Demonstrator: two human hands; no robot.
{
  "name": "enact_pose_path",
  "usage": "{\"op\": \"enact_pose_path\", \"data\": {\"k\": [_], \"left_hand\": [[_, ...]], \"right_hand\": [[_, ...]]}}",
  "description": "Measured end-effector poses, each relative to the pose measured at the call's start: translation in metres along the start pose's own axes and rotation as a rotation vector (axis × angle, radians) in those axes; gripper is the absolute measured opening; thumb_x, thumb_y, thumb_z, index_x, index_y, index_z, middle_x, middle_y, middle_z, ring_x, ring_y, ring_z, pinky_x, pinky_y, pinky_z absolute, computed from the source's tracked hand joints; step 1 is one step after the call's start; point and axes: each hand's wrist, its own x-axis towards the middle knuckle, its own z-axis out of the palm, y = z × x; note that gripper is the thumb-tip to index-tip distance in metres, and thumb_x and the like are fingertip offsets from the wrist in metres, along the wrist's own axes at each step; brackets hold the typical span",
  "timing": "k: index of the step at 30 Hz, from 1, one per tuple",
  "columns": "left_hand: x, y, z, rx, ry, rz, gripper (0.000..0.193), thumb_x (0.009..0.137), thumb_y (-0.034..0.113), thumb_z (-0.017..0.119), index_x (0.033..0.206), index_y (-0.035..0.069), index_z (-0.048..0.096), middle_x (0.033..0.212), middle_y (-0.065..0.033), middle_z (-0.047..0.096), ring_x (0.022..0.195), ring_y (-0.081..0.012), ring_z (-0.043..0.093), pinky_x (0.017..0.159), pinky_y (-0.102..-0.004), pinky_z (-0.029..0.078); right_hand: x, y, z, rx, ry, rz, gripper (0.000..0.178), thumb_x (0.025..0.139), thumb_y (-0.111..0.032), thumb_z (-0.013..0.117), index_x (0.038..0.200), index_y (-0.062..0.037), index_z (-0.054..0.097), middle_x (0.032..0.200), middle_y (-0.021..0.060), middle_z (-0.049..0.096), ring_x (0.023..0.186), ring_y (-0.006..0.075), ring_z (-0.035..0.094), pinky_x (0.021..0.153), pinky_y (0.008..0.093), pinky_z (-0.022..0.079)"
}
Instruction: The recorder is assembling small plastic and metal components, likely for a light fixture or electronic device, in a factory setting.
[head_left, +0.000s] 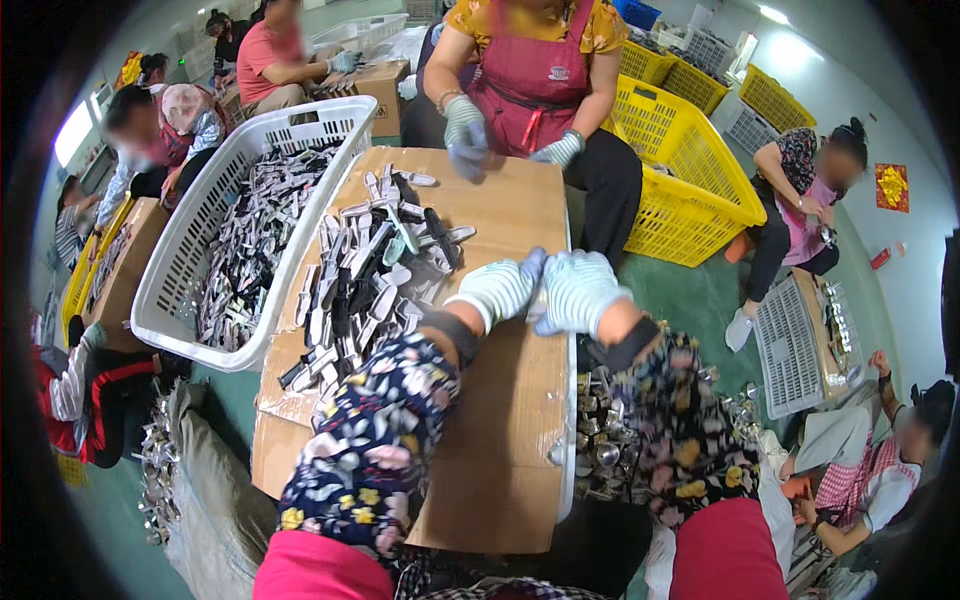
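Grey and black handles (372, 248) heaped on cardboard (490, 430), gloved left hand (499, 291) and right hand (580, 290) close together, both curled; cannot tell whether they pinch anything

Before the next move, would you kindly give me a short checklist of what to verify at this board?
1. Gloves on: ok; left hand and right hand both wear striped ones.
2. Piece in the fingers identified: cannot tell; the hands meet and hide it.
3. Clip pile away from the fingers: ok; it lies to their left on the cardboard.
4. Left sleeve off the pile: cannot tell; it overlaps the pile in view.
5. Facing person's gloves apart from these hands: ok; they are across the board.
6. Floor beside the board clear: not ok; metal parts lie to the right.
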Motion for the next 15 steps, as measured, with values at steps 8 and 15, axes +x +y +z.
{"op": "enact_pose_path", "data": {"k": [8, 15], "left_hand": [[0.062, -0.032, -0.011, 0.078, 0.036, -0.172, 0.065, 0.094, 0.045, 0.017, 0.105, 0.0, 0.063, 0.109, -0.0225, 0.06, 0.109, -0.037, 0.054, 0.095, -0.0427, 0.038], [0.073, -0.024, -0.002, 0.142, 0.231, 0.116, 0.049, 0.095, 0.038, 0.022, 0.11, 0.006, 0.055, 0.098, -0.0248, 0.062, 0.096, -0.0391, 0.058, 0.086, -0.0451, 0.043]], "right_hand": [[0.029, 0.002, 0.011, -0.138, 0.199, -0.065, 0.08, 0.053, -0.058, 0.073, 0.107, -0.0031, 0.052, 0.102, 0.0133, 0.054, 0.101, 0.0288, 0.053, 0.088, 0.0375, 0.039], [0.103, 0.063, 0.003, 0.319, -0.327, -0.069, 0.051, 0.049, -0.038, 0.077, 0.081, 0.0005, 0.068, 0.086, 0.0179, 0.068, 0.081, 0.0286, 0.066, 0.072, 0.0374, 0.051]]}}
